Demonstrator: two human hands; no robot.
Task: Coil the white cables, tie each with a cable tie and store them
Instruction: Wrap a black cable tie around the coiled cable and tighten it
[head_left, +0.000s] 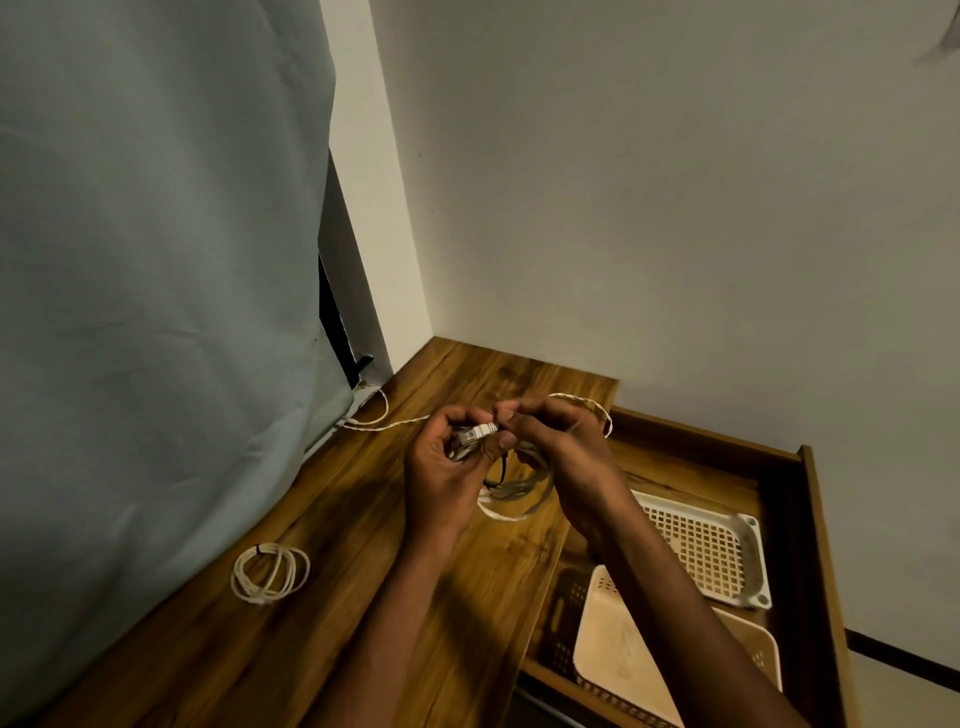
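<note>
Above the wooden desk (363, 597), both hands hold a coil of white cable (519, 493) that hangs below them. My left hand (447, 467) grips the bundle where its white plug (480, 431) sticks out. My right hand (550, 441) pinches at the plug end. A dark tie (503, 467) dangles between the hands. A loose white cable (384, 423) trails from the hands to the back left corner. One coiled white cable (270, 571), bound with a dark tie, lies on the desk at the front left.
An open wooden drawer (810, 519) at the right holds a white perforated basket (701, 545) and a cream basket (623, 649). A grey-green curtain (156, 312) hangs along the left. White walls meet in the corner behind the desk.
</note>
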